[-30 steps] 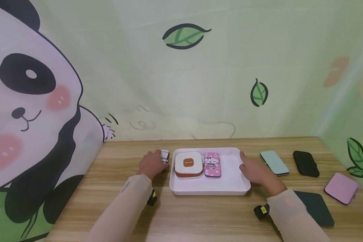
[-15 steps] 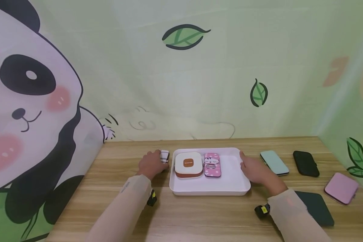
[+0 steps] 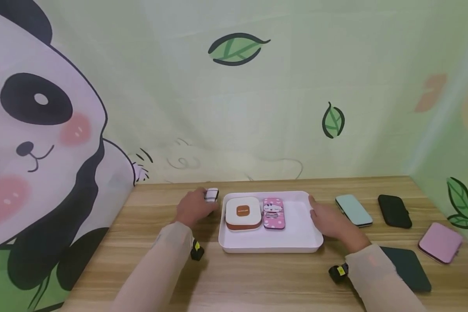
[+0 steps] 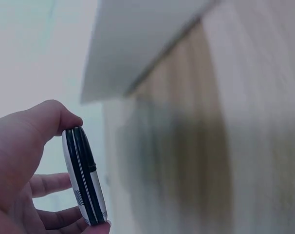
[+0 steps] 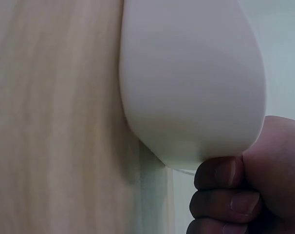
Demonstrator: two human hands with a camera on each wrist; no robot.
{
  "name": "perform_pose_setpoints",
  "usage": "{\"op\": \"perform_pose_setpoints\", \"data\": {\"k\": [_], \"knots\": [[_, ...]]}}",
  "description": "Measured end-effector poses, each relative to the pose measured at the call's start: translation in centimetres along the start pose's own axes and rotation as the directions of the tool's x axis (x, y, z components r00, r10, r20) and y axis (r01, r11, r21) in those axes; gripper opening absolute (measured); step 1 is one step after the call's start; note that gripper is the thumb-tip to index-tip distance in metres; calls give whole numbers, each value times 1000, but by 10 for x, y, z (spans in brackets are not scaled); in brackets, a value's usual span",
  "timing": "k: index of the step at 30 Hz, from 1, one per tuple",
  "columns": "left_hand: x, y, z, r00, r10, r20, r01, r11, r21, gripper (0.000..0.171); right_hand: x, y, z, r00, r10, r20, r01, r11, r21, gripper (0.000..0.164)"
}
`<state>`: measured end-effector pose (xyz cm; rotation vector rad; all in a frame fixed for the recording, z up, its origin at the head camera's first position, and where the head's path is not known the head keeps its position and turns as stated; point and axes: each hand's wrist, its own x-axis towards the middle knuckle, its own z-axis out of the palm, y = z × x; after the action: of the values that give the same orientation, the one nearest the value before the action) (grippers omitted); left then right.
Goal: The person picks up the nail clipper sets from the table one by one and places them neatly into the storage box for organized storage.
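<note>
My left hand pinches a small white case with dark stripes beside the tray's left end. In the left wrist view, that case stands on edge between thumb and fingers, showing its dark seam, apart from the tabletop. The white tray holds a white square box with a brown label and a pink case with a cartoon face. My right hand grips the tray's right rim, its thumb inside. Curled fingers show against the tray's outer wall in the right wrist view.
Right of the tray on the wooden table lie a mint case, a black case and a pink-purple case. A dark green flat item is partly under my right sleeve. A printed cloth hangs behind.
The left hand has lifted the small striped case slightly off the table, tilting it and moving it a little away from me. The right hand and tray stay in place.
</note>
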<state>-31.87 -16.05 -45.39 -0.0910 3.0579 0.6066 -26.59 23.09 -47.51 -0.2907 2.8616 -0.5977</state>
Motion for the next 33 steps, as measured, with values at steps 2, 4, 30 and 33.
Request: {"op": "perform_pose_setpoints", "data": {"k": [2,4,30,33], "knots": [[-1,6,-4,1000,20,-8,-20,1000,-4,67,1,0,0,1000,2,5,-2,1000,5,59],[-3,13,-6,1000,28,-14,-29,1000,-6,66,1,0,0,1000,-5,1,5,1000,4,59],[-31,124,4,987,121,101,-115,991,-64,68,-4,-5,-5,1000,15,17,-16,999,48,62],[-33,133,13,985,148,93,-144,988,-47,69,-4,-5,-4,1000,4,6,-4,999,34,61]]}}
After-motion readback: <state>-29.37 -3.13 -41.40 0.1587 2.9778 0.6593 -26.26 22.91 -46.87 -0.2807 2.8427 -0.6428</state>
